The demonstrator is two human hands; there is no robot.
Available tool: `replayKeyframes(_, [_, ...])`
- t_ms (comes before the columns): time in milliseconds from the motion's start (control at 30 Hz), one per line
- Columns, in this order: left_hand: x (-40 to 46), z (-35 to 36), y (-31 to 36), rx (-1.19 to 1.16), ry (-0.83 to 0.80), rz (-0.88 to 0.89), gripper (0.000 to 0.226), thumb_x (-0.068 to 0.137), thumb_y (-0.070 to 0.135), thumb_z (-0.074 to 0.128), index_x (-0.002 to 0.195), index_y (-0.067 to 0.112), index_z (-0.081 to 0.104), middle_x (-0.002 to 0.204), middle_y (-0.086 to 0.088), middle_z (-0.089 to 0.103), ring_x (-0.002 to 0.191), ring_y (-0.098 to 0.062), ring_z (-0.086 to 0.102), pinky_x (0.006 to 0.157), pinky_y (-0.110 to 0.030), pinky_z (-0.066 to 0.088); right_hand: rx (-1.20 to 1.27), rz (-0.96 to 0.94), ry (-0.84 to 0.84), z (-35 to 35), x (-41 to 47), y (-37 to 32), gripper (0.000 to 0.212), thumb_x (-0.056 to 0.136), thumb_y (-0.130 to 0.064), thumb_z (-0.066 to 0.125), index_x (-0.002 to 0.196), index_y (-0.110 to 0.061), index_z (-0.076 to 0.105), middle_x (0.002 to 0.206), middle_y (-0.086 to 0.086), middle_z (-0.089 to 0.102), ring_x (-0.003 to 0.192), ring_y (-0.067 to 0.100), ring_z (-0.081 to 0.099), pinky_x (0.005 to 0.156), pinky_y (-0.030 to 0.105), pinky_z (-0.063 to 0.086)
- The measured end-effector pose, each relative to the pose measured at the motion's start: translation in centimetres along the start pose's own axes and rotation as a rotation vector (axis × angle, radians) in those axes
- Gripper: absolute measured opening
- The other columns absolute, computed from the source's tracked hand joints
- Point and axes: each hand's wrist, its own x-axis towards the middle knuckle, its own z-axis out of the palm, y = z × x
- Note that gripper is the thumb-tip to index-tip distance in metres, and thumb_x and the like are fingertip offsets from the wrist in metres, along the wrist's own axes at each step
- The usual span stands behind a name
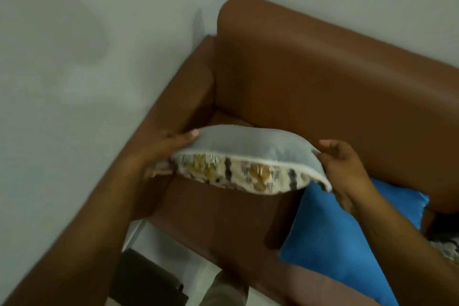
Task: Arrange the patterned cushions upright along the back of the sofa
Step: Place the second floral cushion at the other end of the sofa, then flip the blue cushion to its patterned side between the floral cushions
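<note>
The left hand [171, 146] has its grip closed on the left end of the patterned cushion [248, 159], held flat above the seat of the brown sofa [323, 77], grey side up. The right hand [345, 164] clasps its right end. A blue cushion [330, 231] lies below.

Patterned cushion [449, 247], perhaps a second, cropped at right edge.

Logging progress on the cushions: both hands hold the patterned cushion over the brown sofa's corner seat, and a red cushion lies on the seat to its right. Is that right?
Not quite: the head view shows the cushion on the seat is blue, not red. The rest holds: the left hand and right hand hold the patterned cushion over the sofa's corner seat.
</note>
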Motion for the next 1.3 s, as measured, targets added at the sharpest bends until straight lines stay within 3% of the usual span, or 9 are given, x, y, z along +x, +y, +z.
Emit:
replayKeyframes(67, [1.5, -2.4, 3.4, 0.007, 0.074, 0.098, 0.040, 0.082, 0.045, 0.079, 0.105, 0.015, 0.067, 0.094, -0.013, 0.070, 0.065, -0.019, 0.065, 0.042, -0.024, 0.053, 0.131, 0.012, -0.010, 1.4, 1.8, -1.8, 0.010, 0.103, -0.010, 0.051, 0.104, -0.015, 0.060, 0.081, 0.011, 0.065, 0.046, 0.011, 0.051, 0.039, 0.021, 0.037])
replayKeyframes(233, [6.5, -2.9, 7.8, -0.115, 0.269, 0.262, 0.015, 0.087, -0.001, 0.070, 0.082, 0.012, 0.064, 0.097, -0.018, 0.069, 0.069, -0.016, 0.066, 0.055, -0.021, 0.060, 0.303, 0.021, 0.070, 3.9, 6.5, -4.6, 0.026, 0.103, 0.005, 0.032, 0.105, -0.001, 0.058, 0.077, 0.014, 0.061, 0.045, 0.015, 0.046, 0.039, 0.023, 0.040])
replayKeyframes(567, [12.9, -0.6, 14.2, -0.077, 0.391, 0.501, 0.016, 0.087, 0.004, 0.070, 0.085, 0.020, 0.067, 0.085, 0.000, 0.068, 0.074, -0.014, 0.069, 0.075, -0.031, 0.063, 0.209, -0.157, 0.052, 1.1, 10.2, -4.7, 0.011, 0.095, -0.009, 0.065, 0.093, 0.002, 0.067, 0.073, 0.016, 0.070, 0.054, 0.019, 0.067, 0.059, 0.033, 0.063])
replayKeyframes(800, [12.4, 3.9, 12.3, -0.023, 0.355, 0.534, 0.056, 0.085, 0.031, 0.074, 0.135, 0.025, 0.049, 0.129, 0.001, 0.064, 0.117, -0.018, 0.063, 0.098, -0.041, 0.055, 0.156, -0.095, 0.165, 0.6, 13.3, -2.9, 0.019, 0.099, -0.024, 0.061, 0.105, -0.006, 0.065, 0.098, 0.024, 0.073, 0.083, 0.038, 0.073, 0.077, 0.051, 0.062])
replayKeyframes(900, [9.4, 8.8, 8.0, 0.122, 0.376, 0.571, 0.096, 0.085, 0.044, 0.073, 0.159, 0.021, 0.016, 0.166, -0.012, 0.020, 0.152, -0.028, 0.023, 0.121, -0.037, 0.021, 0.067, -0.075, 0.191, -1.3, 11.8, -1.0, 0.047, 0.097, -0.032, 0.064, 0.134, -0.005, 0.056, 0.110, 0.014, 0.069, 0.088, 0.022, 0.069, 0.073, 0.039, 0.062])
replayKeyframes(967, [6.3, 13.5, 4.1, 0.123, 0.315, 0.532, 0.105, 0.087, 0.045, 0.072, 0.161, 0.016, 0.004, 0.170, -0.012, -0.001, 0.155, -0.025, 0.002, 0.118, -0.028, 0.009, -0.020, -0.009, 0.227, -3.6, 10.3, 1.9, 0.045, 0.096, -0.037, 0.064, 0.130, -0.009, 0.057, 0.099, 0.008, 0.066, 0.084, 0.020, 0.066, 0.078, 0.046, 0.061])
replayKeyframes(1033, [4.1, 17.8, -0.3, 0.089, 0.134, 0.414, 0.107, 0.083, 0.048, 0.074, 0.161, 0.016, 0.008, 0.169, -0.011, 0.006, 0.155, -0.024, 0.009, 0.121, -0.033, 0.015, -0.033, 0.085, 0.266, -5.9, 8.7, 6.0, 0.037, 0.094, -0.042, 0.065, 0.117, -0.013, 0.062, 0.092, 0.012, 0.063, 0.081, 0.024, 0.062, 0.079, 0.050, 0.058])
replayKeyframes(1167, [1.2, 23.6, -6.0, 0.209, -0.238, 0.154, 0.100, 0.086, 0.042, 0.074, 0.160, 0.015, 0.014, 0.166, -0.009, 0.022, 0.153, -0.025, 0.022, 0.120, -0.035, 0.023, -0.159, 0.283, 0.348, -11.7, 6.9, 17.3, 0.091, 0.068, -0.073, 0.065, 0.137, -0.016, 0.052, 0.101, 0.009, 0.058, 0.096, 0.030, 0.062, 0.087, 0.047, 0.053])
replayKeyframes(1300, [0.7, 27.9, -7.2, 0.361, -0.409, 0.077, 0.091, 0.090, 0.039, 0.072, 0.158, 0.008, 0.020, 0.165, -0.010, 0.026, 0.151, -0.027, 0.026, 0.118, -0.036, 0.026, -0.216, 0.360, 0.398, -14.7, 1.6, 21.3, 0.079, 0.088, -0.054, 0.067, 0.147, -0.008, 0.042, 0.131, 0.016, 0.060, 0.124, 0.039, 0.056, 0.099, 0.044, 0.047])
